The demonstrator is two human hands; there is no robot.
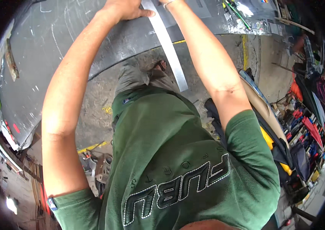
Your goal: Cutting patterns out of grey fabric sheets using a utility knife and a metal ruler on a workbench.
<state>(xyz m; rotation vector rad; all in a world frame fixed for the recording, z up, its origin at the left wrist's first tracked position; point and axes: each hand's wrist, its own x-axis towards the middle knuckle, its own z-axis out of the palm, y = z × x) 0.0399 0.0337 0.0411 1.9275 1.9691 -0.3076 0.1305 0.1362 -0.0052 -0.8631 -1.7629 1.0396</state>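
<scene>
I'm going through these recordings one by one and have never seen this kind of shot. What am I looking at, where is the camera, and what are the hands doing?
No machine here: a camera worn on a person's head looks down past their green shirt, and its wide lens bends straight edges. Both bare arms reach forward to a large grey metal sheet marked with scratches. The left hand presses its fingers flat on a long silver metal strip, probably a straightedge, which lies across the sheet and juts over its near edge. The right hand is mostly cut off at the top, so its grip cannot be judged. A sandalled foot stands on the concrete floor. Tools crowd the right side.
</scene>
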